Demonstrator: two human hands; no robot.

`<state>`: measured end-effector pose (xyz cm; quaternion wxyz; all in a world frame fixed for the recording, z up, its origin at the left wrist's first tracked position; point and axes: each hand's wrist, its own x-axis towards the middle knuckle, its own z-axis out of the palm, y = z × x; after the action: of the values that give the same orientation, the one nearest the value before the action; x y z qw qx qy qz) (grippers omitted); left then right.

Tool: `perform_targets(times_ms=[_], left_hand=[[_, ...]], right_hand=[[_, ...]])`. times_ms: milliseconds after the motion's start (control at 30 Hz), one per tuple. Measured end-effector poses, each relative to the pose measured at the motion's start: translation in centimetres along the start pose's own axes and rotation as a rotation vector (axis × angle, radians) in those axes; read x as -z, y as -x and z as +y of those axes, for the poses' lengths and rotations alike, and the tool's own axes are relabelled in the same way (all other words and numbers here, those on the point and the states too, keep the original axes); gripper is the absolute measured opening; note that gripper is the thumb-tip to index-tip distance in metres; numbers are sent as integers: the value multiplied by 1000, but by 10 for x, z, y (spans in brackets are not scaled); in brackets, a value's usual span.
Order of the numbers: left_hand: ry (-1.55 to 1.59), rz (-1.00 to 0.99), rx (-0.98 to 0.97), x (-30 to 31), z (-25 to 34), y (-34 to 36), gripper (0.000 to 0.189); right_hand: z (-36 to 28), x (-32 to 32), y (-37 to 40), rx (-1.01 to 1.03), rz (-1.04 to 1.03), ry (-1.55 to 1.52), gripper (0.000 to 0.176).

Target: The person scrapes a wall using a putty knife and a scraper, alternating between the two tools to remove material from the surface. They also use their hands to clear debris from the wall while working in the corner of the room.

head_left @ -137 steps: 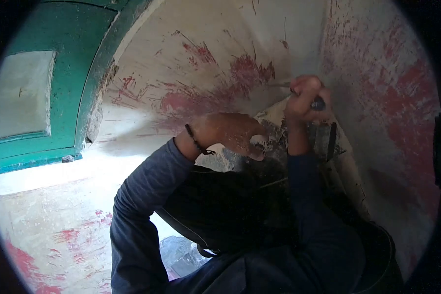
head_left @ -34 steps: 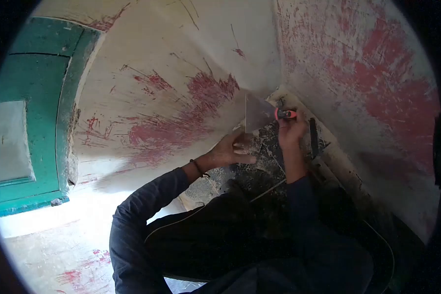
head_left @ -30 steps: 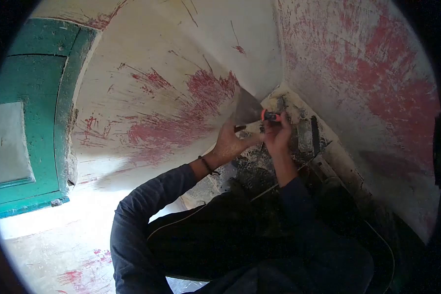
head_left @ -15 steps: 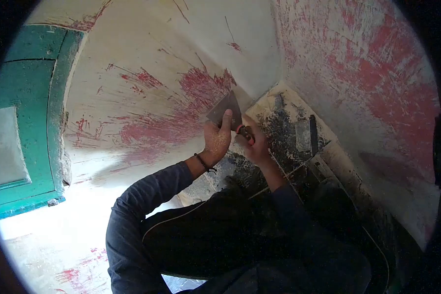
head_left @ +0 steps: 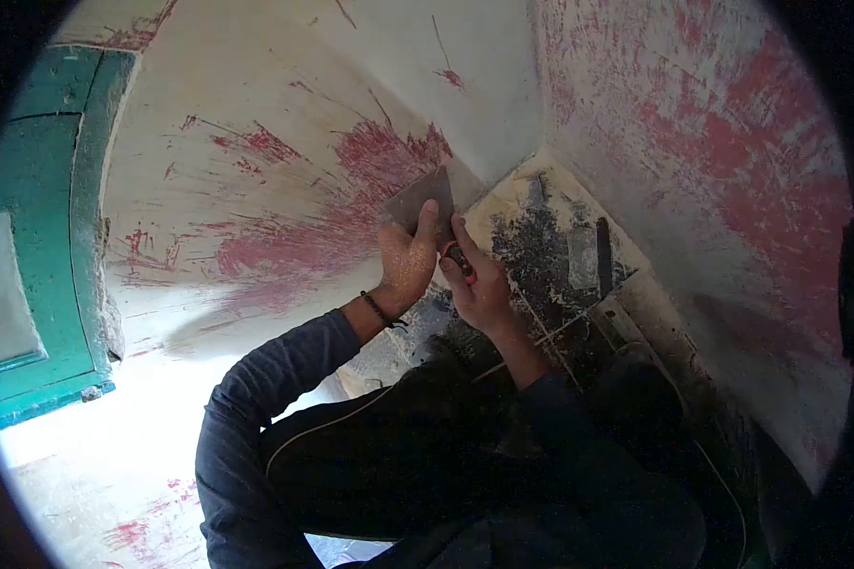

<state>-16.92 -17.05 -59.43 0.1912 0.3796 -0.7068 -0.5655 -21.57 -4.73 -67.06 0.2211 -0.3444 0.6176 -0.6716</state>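
A broad-bladed scraper (head_left: 421,197) lies with its blade close against the pale wall (head_left: 304,204), at the lower edge of a patch of scraped red paint (head_left: 384,156). My right hand (head_left: 484,289) is closed around its red and black handle (head_left: 460,261), with the index finger stretched up along the blade's side. My left hand (head_left: 408,261) grips the blade from the left, thumb lying flat on its face and the other fingers hidden behind. A dark beaded bracelet (head_left: 380,311) circles the left wrist.
Paint flakes and dust cover the dark floor tiles (head_left: 531,247) in the corner. A flat black strip (head_left: 604,256) lies there. On the right rises another wall (head_left: 712,142) with red patches. A green door (head_left: 52,237) stands at the left; my bent knees fill the lower middle.
The scraper and both hands have shifted slightly left in view, as has the surrounding scene. My right index finger now extends up beside the blade.
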Motion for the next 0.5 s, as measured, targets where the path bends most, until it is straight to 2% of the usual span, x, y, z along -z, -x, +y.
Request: perform_targets(times_ms=[133, 267, 433, 500], left_hand=[[43, 69, -17, -5, 1, -1, 33], [96, 101, -10, -9, 1, 2, 35], [164, 29, 70, -10, -32, 0, 40], [197, -13, 111, -11, -48, -4, 42]], right_hand=[[-11, -4, 0, -84, -8, 10, 62], [0, -10, -7, 53, 50, 42, 67], [17, 20, -21, -13, -114, 65, 68], [31, 27, -22, 37, -112, 96, 68]])
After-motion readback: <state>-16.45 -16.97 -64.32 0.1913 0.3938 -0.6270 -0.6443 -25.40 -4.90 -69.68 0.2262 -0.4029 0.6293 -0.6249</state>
